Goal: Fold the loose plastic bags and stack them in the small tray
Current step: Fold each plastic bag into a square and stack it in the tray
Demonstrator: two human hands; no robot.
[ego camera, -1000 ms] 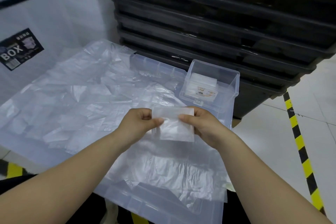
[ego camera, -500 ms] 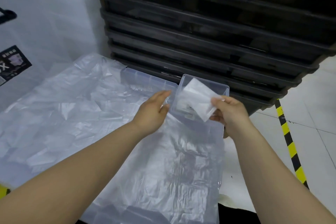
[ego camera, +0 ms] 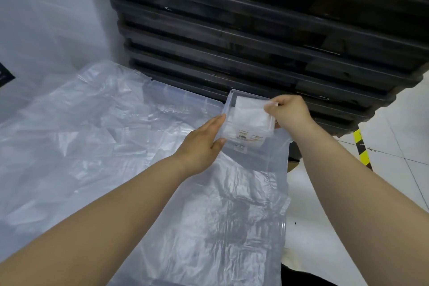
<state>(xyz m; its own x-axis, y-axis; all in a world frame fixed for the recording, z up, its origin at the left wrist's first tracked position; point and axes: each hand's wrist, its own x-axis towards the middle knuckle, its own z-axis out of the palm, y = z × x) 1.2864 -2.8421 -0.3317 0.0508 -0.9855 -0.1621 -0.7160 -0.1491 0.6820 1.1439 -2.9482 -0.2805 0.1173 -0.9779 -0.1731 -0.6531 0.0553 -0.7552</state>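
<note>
Black stacked crates rise just behind the small tray, loose plastic bags spread to its left, and tiled floor lies to its right. Inside the tray sits a folded bag, flat face up, edges roughly square with the walls (too nearly square to show a long axis). The right hand pinches its right corner; the left hand, fingers straight, rests against the tray's left wall.

Single head cam, wide-angle, pitched forward and down. Forearms enter from bottom edge; left hand and right hand sit at small tray just above centre, close range. Black crates fill top.
</note>
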